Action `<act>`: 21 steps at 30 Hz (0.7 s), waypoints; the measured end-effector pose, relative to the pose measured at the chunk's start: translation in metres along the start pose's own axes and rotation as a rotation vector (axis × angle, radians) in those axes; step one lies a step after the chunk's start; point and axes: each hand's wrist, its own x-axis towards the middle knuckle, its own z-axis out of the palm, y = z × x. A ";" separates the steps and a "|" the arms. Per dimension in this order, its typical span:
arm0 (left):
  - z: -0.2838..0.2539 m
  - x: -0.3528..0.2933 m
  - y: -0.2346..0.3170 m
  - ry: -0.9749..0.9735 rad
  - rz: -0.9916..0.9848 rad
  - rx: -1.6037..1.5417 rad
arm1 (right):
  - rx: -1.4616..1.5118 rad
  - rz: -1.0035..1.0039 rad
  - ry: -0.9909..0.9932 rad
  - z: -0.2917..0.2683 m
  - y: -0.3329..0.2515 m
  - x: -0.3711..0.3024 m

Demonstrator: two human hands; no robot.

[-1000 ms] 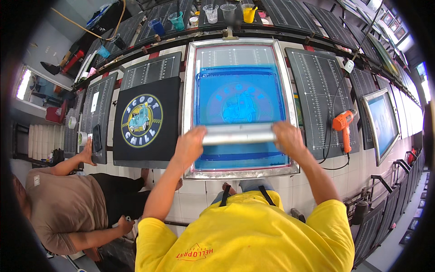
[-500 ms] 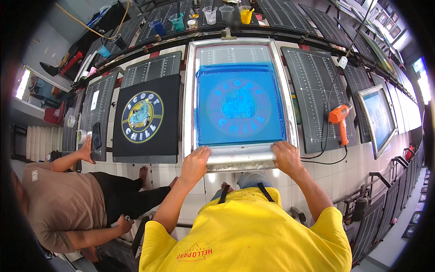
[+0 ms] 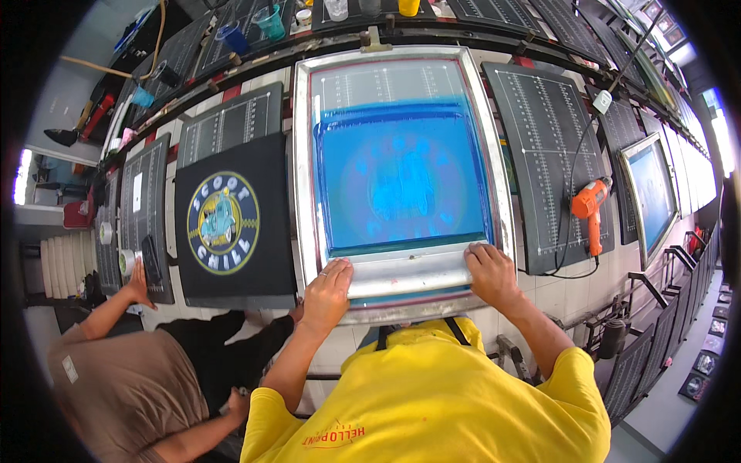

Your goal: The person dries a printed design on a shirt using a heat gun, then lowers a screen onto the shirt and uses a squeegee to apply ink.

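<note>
Across the near end of the large rectangular silver metal-framed screen (image 3: 303, 123), a long, straight silver-grey metal squeegee bar (image 3: 409, 272) is lying just inside the rim. It is probably handling as a stiff, fairly light, sturdy piece, though wet ink could be making its far edge slippery; its 2 ends are likely offering the best hold. The left hand (image 3: 326, 293) is grasping its left end and the right hand (image 3: 490, 274) its right end, fingers curling over the top; what the thumbs are doing I cannot tell. The bar is showing a dull, scuffed face with a small dark spot. Within the screen, blue-coated mesh (image 3: 455, 162) is showing a faint round design (image 3: 401, 185), and a dark ink band (image 3: 409, 248) is running along the bar's far edge. Left of the screen, a rectangular black cloth (image 3: 266, 278) is lying flat; right of it, an orange heat gun (image 3: 589, 199) is resting.
</note>
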 end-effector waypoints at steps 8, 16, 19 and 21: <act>0.015 0.126 -0.079 0.014 -0.001 0.021 | 0.025 -0.046 0.021 0.008 0.073 0.138; 0.015 0.240 -0.138 -0.048 -0.039 0.057 | -0.038 -0.028 0.030 0.018 0.137 0.247; 0.011 0.240 -0.136 -0.093 -0.087 0.038 | -0.043 -0.019 -0.017 0.018 0.137 0.249; 0.006 0.243 -0.136 -0.105 -0.087 0.020 | -0.053 -0.014 -0.019 0.017 0.138 0.252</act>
